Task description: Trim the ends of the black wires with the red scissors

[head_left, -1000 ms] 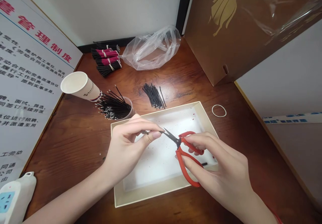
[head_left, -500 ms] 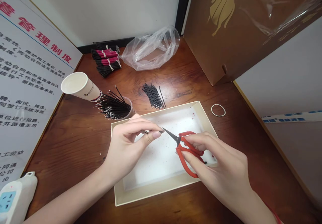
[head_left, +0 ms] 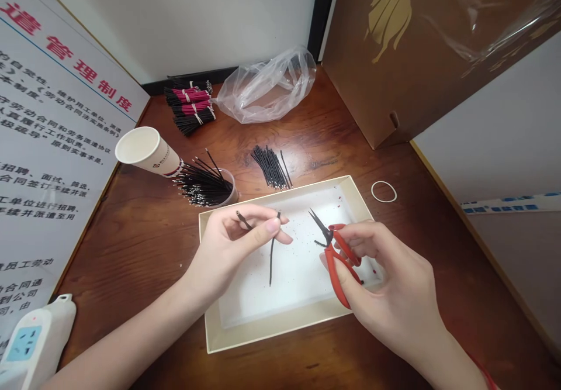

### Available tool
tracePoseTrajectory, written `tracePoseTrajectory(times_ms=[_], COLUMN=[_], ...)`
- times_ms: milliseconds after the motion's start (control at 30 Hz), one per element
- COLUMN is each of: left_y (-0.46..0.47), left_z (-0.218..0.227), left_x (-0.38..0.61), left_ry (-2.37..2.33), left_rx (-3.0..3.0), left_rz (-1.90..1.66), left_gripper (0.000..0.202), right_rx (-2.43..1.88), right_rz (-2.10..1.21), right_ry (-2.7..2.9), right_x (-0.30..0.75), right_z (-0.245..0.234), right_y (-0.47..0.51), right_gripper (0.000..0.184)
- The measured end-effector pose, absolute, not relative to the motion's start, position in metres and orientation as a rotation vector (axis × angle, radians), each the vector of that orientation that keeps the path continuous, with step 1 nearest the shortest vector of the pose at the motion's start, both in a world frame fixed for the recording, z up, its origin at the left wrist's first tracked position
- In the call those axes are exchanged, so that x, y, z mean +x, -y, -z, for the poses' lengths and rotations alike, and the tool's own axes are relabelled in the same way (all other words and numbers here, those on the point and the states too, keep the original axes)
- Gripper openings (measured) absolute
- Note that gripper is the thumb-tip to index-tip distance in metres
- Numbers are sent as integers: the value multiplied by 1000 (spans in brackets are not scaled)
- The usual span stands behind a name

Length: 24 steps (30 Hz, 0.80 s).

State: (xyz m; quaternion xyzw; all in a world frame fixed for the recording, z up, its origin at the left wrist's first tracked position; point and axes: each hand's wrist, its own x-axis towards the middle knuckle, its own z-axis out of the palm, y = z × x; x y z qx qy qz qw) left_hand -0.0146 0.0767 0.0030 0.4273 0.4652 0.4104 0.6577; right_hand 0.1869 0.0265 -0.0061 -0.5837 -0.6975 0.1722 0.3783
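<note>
Over the shallow box, my left hand pinches a thin black wire between thumb and fingers, and the wire hangs down at a slant. Another dark wire end pokes out behind the thumb, partly hidden by the palm. My right hand grips red-handled scissors, the pointed dark tips aimed up and left, apart from the wire. A short dark piece shows beside the blades; I cannot tell whether it belongs to them. Tiny scraps lie on the box's white floor.
Behind the box lies a row of black wires. A clear cup of wires and a paper cup stand left. Bundled wires, a plastic bag, a rubber band, a brown carton and a power strip surround them.
The scissors have moved right, away from my left hand, and their tips have parted from the wire. My left fingers have shifted, and a wire now hangs downward from them.
</note>
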Motion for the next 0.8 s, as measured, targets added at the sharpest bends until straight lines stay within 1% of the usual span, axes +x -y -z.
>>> tracePoseTrajectory(times_ms=[200, 467, 800], left_y=[-78, -78, -77], left_z=[-5, -3, -3], left_x=[-15, -16, -15], left_ry=[-1025, -1065, -1023], left_rx=[976, 1026, 997], left_rz=[-893, -880, -859], left_gripper=[5, 12, 13], right_rx=[-1490, -1476, -1481], right_rz=[-469, -477, -480], right_ry=[1759, 1775, 1774], right_x=[187, 187, 189], right_z=[9, 9, 7], right_y=[-26, -27, -28], right_gripper=[14, 12, 14])
